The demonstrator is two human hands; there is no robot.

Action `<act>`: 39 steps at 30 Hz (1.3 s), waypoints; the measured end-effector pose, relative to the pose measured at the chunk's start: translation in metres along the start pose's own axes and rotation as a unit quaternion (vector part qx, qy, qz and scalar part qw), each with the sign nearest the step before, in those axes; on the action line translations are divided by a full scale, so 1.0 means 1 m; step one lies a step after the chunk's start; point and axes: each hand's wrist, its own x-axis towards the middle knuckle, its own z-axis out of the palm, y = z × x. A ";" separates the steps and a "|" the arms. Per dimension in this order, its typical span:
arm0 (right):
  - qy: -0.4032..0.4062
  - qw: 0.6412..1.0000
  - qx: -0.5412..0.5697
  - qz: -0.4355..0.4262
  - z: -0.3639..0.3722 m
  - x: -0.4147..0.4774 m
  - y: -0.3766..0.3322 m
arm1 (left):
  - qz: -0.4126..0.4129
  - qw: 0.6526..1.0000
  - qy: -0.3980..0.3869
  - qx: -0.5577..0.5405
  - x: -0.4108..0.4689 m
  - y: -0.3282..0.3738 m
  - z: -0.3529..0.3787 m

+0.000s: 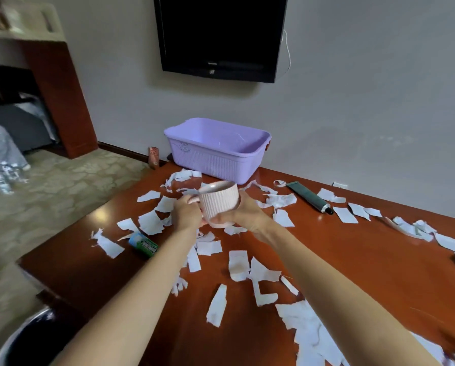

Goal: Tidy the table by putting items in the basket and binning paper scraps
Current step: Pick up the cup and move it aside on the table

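Note:
I hold a pink ribbed mug [221, 200] in the air above the middle of the table, tilted slightly. My left hand [186, 212] grips its handle side. My right hand [247, 211] cups its right side and base. The purple plastic basket [194, 151] stands at the table's far edge against the wall, just beyond the mug, and looks empty. White paper scraps [238, 265] lie scattered over most of the brown table [366, 260]. A dark green tube [309, 198] lies right of the basket. A small green packet [144, 244] lies near the left edge.
A dark round bin [25, 339] sits on the floor at the lower left, beside the table's corner. A black TV [221, 35] hangs on the wall above the basket. A small reddish box [153, 157] stands on the floor left of the basket.

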 end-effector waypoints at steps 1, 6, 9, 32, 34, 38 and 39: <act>0.004 1.000 0.013 -0.015 0.011 0.008 -0.003 | 0.010 1.000 0.025 0.001 0.010 0.001 -0.008; 0.012 0.998 0.039 -0.039 0.073 0.058 -0.018 | 0.023 0.993 0.110 -0.034 0.064 0.018 -0.042; 0.005 0.999 0.049 -0.019 0.106 0.085 -0.023 | -0.027 0.986 0.118 -0.117 0.100 0.026 -0.061; -0.064 0.894 -0.434 -0.095 0.132 0.143 0.003 | -0.148 0.934 0.153 -0.289 0.191 0.010 -0.109; -0.017 0.906 -0.414 -0.085 0.133 0.150 -0.002 | -0.148 0.936 0.165 -0.274 0.189 0.016 -0.111; -0.029 0.893 -0.448 -0.036 0.142 0.164 -0.007 | -0.128 0.941 0.201 -0.240 0.195 0.009 -0.121; -0.039 0.888 -0.457 -0.027 0.146 0.168 -0.007 | -0.130 0.939 0.206 -0.242 0.198 0.005 -0.125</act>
